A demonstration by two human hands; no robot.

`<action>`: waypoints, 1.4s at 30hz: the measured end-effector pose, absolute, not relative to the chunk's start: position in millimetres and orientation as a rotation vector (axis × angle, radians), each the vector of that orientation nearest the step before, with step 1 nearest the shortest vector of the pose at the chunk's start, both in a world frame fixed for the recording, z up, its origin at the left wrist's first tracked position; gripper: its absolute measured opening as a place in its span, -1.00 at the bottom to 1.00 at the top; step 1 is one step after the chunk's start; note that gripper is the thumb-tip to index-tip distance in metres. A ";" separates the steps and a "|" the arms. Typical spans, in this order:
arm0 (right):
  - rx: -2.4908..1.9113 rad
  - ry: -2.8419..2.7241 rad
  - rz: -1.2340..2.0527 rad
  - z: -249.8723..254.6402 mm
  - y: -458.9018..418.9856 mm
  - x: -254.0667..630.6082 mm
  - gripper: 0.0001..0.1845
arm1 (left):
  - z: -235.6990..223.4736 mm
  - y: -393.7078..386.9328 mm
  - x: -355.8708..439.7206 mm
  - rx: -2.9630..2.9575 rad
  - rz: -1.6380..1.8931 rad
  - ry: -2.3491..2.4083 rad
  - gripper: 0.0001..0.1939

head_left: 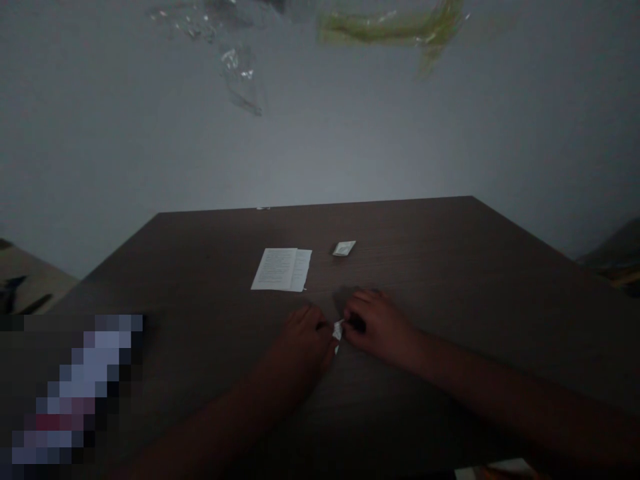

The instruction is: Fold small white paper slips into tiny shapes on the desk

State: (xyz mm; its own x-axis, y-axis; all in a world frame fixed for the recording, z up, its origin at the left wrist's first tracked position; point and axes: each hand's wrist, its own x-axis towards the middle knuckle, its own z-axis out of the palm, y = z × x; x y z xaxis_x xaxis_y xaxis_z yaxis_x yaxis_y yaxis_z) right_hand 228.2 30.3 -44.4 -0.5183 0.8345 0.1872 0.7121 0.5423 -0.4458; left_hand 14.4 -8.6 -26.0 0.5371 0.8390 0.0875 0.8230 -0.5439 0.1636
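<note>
Two bare forearms [500,393] lie nearest the head camera I am watching through, entering from the lower edge and the right side and meeting near the middle of a dim brown wooden table [425,267]. At their ends I see both hands close together, with a small white piece of paper [337,331] between them, just above the tabletop. The left hand [306,337] is curled, its thumb and fingers pinching the paper's left side. The right hand [377,323] arches over from the other side, thumb and forefinger tips brought together at the paper's upper right corner, with a dark hollow under the palm. The paper looks creased, but it is too small for me to make out any marking.

Beyond the left hand I find two overlapping printed sheets [275,270] lying flat, their text too fine to read. To their right, farther back than the right hand, rests a small folded packet [344,249]. At lower left, an elongated object [85,387] is blurred into blocks. Behind the table rises a pale grey wall [365,140], with yellow tape [390,28] and shiny clear plastic [241,70] near the top
</note>
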 end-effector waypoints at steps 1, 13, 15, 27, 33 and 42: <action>-1.265 -2.402 0.457 -43.7 29.7 227.6 -0.87 | -24.9 -8.9 14.9 2.662 0.236 1.447 -0.87; -1.390 -2.358 0.495 -32.7 33.0 224.5 -0.86 | -37.1 -4.6 13.4 2.697 0.290 1.435 -0.87; -1.381 -2.372 0.502 -32.7 31.2 223.5 -0.84 | -35.8 -4.3 12.9 2.693 0.260 1.420 -0.87; -1.435 -2.325 0.513 -31.7 44.0 226.9 -0.84 | -22.3 -9.6 16.9 2.702 0.191 1.454 -0.86; -1.347 -2.296 0.528 -33.5 35.5 226.6 -0.88 | -5.9 -14.0 30.9 2.556 0.088 1.564 -0.80; -1.153 -2.201 0.832 -34.9 22.8 229.8 -0.82 | -15.5 1.1 8.9 2.064 0.532 1.503 -0.75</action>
